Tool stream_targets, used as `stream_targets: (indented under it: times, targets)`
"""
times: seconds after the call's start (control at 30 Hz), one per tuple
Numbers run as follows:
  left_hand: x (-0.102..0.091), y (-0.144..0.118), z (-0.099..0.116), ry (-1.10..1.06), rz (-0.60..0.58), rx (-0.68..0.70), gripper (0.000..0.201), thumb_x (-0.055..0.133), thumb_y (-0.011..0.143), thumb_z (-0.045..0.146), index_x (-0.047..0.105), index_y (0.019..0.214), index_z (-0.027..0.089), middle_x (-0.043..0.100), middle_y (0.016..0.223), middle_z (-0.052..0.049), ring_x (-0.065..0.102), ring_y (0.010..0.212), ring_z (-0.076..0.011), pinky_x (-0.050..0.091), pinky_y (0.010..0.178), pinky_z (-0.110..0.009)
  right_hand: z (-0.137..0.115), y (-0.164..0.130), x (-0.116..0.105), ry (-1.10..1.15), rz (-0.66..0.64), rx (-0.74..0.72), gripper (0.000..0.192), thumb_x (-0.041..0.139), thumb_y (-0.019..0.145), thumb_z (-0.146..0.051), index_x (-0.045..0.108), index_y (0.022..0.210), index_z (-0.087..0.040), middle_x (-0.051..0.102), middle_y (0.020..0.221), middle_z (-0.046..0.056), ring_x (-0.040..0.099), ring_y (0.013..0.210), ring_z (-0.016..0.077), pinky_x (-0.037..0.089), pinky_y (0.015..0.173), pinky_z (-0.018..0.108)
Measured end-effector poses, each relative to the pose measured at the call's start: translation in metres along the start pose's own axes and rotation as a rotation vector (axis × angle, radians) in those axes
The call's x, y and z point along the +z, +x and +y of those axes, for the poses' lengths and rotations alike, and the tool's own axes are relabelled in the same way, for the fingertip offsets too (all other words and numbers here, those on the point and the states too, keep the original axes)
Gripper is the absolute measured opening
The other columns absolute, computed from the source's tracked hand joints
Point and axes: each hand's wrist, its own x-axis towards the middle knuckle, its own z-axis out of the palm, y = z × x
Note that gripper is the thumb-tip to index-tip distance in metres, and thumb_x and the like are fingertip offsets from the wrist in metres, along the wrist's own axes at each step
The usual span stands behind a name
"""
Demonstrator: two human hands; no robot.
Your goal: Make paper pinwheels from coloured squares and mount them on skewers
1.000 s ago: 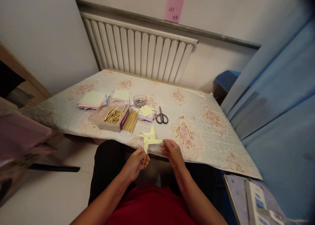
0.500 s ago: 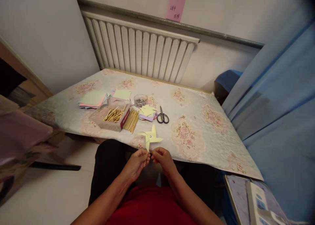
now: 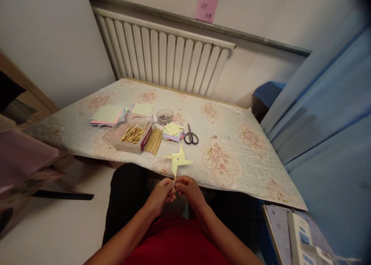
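Holding: both hands meet at the near edge of the tabletop [image 3: 246,157], pinched on the thin stick of a pale yellow paper pinwheel [image 3: 177,159].
Left hand [image 3: 160,194]: fingers closed on the stick from the left, thumb and forefinger at its lower part.
Right hand [image 3: 188,189]: fingers closed on the same stick from the right, touching the left hand's fingertips.
Pinwheel: upright above the two hands, its blades over the front edge of the tabletop, a small dark pin at its centre.
Scissors [image 3: 191,135]: lying flat on the tabletop beyond the pinwheel, handles toward the person.
Cut paper squares [image 3: 173,131]: a small yellow and purple heap just left of the scissors.
Sticks [image 3: 154,140]: a loose bundle beside the heap, next to a shallow box [image 3: 131,136] that holds more of them.
Small clear dish [image 3: 165,117]: behind the box, with small metal bits inside; what they are is too small to tell.
Coloured paper sheets [image 3: 108,115]: stacked at the far left of the tabletop.
Radiator [image 3: 165,60]: on the wall behind, with a pink note [image 3: 207,6] stuck above it.
Blue curtain [image 3: 327,114]: hanging at the right.
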Motion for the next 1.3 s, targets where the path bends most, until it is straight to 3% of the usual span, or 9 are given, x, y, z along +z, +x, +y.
stream_targets:
  times: [0.17,0.57,0.83,1.07,1.2,1.3]
  targets:
    - [0.001,0.002,-0.003,0.048,0.015,0.052,0.035,0.063,0.075,0.048,0.05,0.069,0.016,0.053,0.053,0.004,0.043,0.042,-0.0057,0.029,0.042,-0.018,0.004,0.001,-0.002,0.028,-0.007,0.007,0.015,0.064,0.067,-0.024,0.068,0.08,-0.016,0.064,0.061,-0.001,0.049,0.049,0.0086,0.035,0.05,0.021]
    - [0.014,0.003,-0.001,-0.07,-0.052,-0.017,0.031,0.077,0.059,0.03,0.051,0.069,0.016,0.062,0.062,0.0,0.056,0.055,-0.0094,0.045,0.055,-0.022,0.007,0.001,-0.015,0.094,0.062,0.048,0.01,0.067,0.062,-0.024,0.065,0.068,-0.016,0.06,0.058,-0.003,0.047,0.047,0.007,0.035,0.049,0.02]
    - [0.024,0.014,-0.008,0.028,-0.15,-0.053,0.03,0.07,0.069,0.04,0.052,0.073,0.016,0.059,0.065,0.002,0.054,0.053,-0.0087,0.042,0.051,-0.022,0.002,-0.001,-0.029,-0.024,0.184,-0.004,0.013,0.065,0.065,-0.027,0.059,0.063,-0.016,0.053,0.051,-0.005,0.043,0.044,0.0073,0.031,0.047,0.021]
    - [0.031,0.022,-0.012,0.102,-0.158,-0.033,0.023,0.067,0.067,0.033,0.051,0.07,0.016,0.056,0.061,0.004,0.052,0.051,-0.0088,0.039,0.05,-0.022,-0.002,-0.006,-0.037,-0.08,0.213,-0.036,0.012,0.064,0.064,-0.026,0.059,0.063,-0.015,0.052,0.051,-0.005,0.044,0.045,0.0078,0.033,0.047,0.021]
    - [0.029,0.025,-0.005,0.117,-0.17,-0.013,0.023,0.069,0.065,0.032,0.053,0.069,0.016,0.056,0.06,0.004,0.051,0.052,-0.009,0.038,0.052,-0.022,-0.006,-0.01,-0.038,-0.129,0.245,-0.056,0.012,0.061,0.066,-0.025,0.054,0.06,-0.017,0.051,0.048,-0.005,0.045,0.043,0.0082,0.034,0.045,0.021]
    - [0.027,0.028,0.005,0.123,-0.139,0.047,0.024,0.069,0.067,0.034,0.057,0.072,0.015,0.058,0.062,0.002,0.051,0.054,-0.0091,0.038,0.053,-0.022,-0.012,-0.013,-0.036,-0.136,0.197,-0.041,0.008,0.057,0.067,-0.023,0.054,0.063,-0.017,0.053,0.047,-0.004,0.051,0.042,0.0112,0.037,0.043,0.021]
